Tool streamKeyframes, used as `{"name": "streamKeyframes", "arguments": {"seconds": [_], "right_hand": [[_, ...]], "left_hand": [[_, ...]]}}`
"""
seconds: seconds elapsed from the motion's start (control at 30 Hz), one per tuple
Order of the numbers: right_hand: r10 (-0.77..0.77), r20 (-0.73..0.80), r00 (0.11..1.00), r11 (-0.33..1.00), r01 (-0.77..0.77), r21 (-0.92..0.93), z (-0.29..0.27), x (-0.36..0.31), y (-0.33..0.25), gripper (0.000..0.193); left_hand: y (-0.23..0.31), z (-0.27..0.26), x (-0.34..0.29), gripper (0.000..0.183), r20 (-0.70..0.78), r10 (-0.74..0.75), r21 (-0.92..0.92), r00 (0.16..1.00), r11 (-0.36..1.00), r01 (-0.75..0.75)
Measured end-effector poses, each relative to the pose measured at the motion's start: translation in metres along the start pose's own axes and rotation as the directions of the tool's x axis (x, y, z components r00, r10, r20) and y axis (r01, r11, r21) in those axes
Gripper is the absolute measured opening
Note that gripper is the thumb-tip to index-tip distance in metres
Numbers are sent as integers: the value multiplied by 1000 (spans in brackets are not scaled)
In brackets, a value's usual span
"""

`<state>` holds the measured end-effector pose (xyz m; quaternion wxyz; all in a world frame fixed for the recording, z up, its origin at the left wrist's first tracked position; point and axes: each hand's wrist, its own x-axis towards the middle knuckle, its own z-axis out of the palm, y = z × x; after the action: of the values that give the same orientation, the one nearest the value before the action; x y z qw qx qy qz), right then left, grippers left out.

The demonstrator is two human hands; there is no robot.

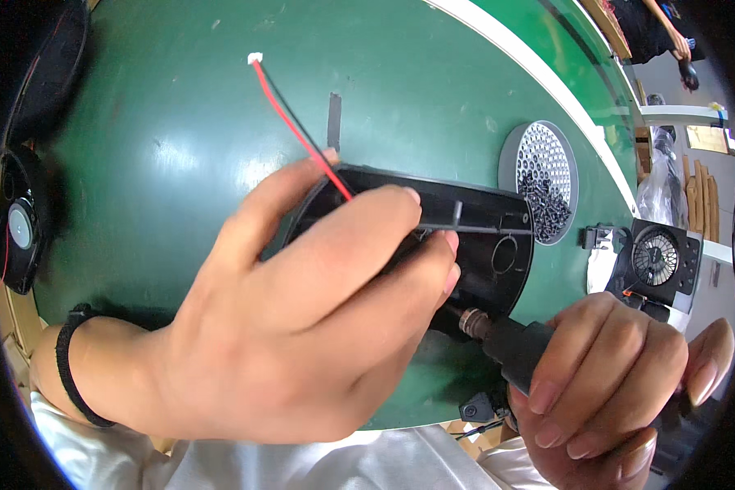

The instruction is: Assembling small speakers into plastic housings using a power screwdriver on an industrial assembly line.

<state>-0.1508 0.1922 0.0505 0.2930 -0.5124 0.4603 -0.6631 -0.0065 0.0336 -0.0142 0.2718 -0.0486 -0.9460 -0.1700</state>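
Note:
My left hand is closed round a black plastic housing, its fingers reaching over the open inner side. Part of the housing is hidden under those fingers. From it a red and black wire pair runs up and to the left, ending in a small white connector. My right hand grips a black power screwdriver, with its metal nose pointing up-left at the housing's near edge. Fingers and housing cover the driver's tip, so I cannot tell what it touches.
A round grey dish with black screws stands right of the housing on the green table. Further right lies a black fan unit. A black part with a round speaker is at far left. Another person's arm shows at upper right.

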Motion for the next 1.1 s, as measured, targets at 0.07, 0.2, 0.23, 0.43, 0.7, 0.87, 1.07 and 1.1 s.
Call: {"name": "streamKeyframes", "arguments": {"seconds": [0.07, 0.2, 0.23, 0.43, 0.7, 0.87, 1.07, 1.1], "right_hand": [[2, -81, 997, 999, -5, -36, 9, -2, 0, 28], [-11, -230, 973, 995, -12, -101, 23, -4, 3, 30], [-22, -267, 963, 991, -14, -134, 27, -5, 1, 30], [-56, -159, 986, 996, 44, -80, 18, 2, 13, 35], [-206, -332, 921, 974, 226, 22, 6, 9, -21, 37], [-468, -531, 706, 873, 461, -156, -31, -5, -71, 31], [-506, -551, 664, 853, 479, -206, -54, -2, -75, 25], [-513, -550, 659, 847, 494, -198, -56, -1, -75, 25]], "left_hand": [[1, -1, 2, 37, 16, -42, -39, 999, 998, 42], [-2, -2, -1, 37, 43, -66, -63, 997, 996, 69], [-2, -1, -2, 37, 15, -55, -75, 998, 996, 56], [-6, -4, -5, 38, 14, -36, -27, 999, 999, 37], [-4, -12, -1, 52, 119, 0, -32, 993, 999, 3], [-50, 1, 52, 45, -30, -32, -113, 999, 993, 29], [-194, 43, 215, 38, -123, -333, 190, 935, 917, 352], [-213, 51, 237, 40, -53, -444, 221, 895, 868, 444]]}}
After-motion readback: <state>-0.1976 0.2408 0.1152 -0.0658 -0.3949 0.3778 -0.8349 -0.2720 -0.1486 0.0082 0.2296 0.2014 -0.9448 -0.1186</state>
